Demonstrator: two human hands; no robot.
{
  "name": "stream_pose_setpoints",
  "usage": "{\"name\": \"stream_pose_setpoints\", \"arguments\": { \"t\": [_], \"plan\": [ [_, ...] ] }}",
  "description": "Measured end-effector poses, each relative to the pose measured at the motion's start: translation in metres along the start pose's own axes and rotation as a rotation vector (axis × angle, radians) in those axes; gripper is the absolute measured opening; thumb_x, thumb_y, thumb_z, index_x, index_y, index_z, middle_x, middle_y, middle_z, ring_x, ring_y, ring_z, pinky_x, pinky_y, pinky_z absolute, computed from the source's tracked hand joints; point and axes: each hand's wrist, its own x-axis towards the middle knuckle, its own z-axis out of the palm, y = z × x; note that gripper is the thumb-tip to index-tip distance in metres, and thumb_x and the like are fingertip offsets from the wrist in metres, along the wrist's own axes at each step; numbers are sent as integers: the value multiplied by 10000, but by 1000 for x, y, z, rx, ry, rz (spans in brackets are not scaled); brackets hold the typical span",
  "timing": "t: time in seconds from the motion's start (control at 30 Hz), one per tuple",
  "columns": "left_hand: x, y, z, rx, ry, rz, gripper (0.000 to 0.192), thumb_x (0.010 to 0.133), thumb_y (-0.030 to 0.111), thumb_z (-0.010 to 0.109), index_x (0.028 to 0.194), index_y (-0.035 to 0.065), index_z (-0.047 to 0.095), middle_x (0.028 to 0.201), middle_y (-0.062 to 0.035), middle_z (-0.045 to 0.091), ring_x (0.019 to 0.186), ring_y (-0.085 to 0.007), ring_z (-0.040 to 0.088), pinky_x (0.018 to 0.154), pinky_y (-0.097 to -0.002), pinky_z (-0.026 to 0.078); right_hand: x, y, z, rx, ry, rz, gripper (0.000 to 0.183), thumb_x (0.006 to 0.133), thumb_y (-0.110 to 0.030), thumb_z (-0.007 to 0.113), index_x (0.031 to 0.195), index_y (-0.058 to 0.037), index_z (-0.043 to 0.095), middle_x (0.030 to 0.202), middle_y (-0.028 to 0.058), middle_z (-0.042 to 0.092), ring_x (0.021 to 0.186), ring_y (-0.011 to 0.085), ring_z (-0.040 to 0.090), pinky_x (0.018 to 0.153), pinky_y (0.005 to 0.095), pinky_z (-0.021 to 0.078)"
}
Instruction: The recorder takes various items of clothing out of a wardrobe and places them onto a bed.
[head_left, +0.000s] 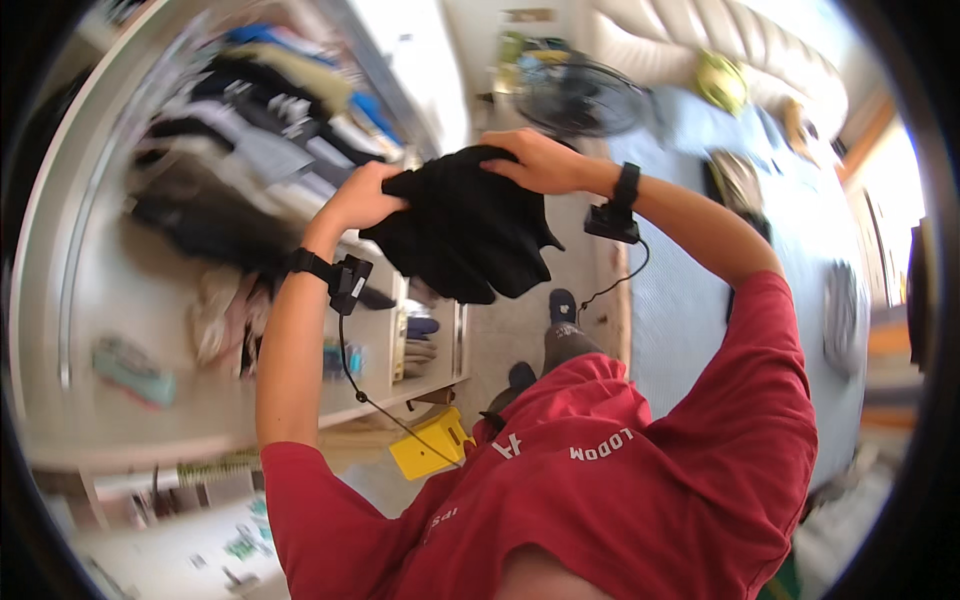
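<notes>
A black cloth garment (469, 225) hangs between my two hands, in front of me and above the floor. My left hand (367, 196) grips its left edge, with the fingers partly hidden by the cloth. At the upper right edge, my right hand (532, 159) pinches the fabric between thumb and fingers. The lower part of the garment falls in loose folds. Each wrist wears a black strap with a small device and a cable. Beside my left hand, clothes (277, 112) hang in an open wardrobe (45, 247).
A bed with a blue cover (675, 300) stands at the right, bearing a bag (735, 180) and a green cushion (721, 81). An electric fan (581, 97) stands beyond my hands. A yellow plastic stool (431, 444) is by the wardrobe's base. Folded clothes (418, 349) fill a lower compartment.
</notes>
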Motion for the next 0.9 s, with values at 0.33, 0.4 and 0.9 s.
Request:
{"name": "stream_pose_setpoints", "arguments": {
  "t": [0.33,0.4,0.9],
  "plan": [
    [225,154,276,154,-551,608,269,707,188,731,942,59,718,979,-201,706,958,-413,654,835,-475,533,-352,99,-63,126,45,623,310,949,-245,635,1163,-21,635,970,257,678,891,441,642,803,479,505],
    [251,192,334,282,-698,589,282,716,172,714,991,114,728,1000,-171,716,994,-399,654,849,-482,532,-420,98,-56,145,88,770,270,945,-211,636,1132,-16,630,932,256,679,863,441,642,782,489,499],
    [394,561,590,7,-249,1537,416,682,-69,634,1074,68,674,1035,-86,678,1052,-296,628,962,-420,421,-704,60,-214,-662,931,1301,311,867,-69,667,1170,-21,618,1075,171,677,998,387,641,855,445,526]
  ]
}}
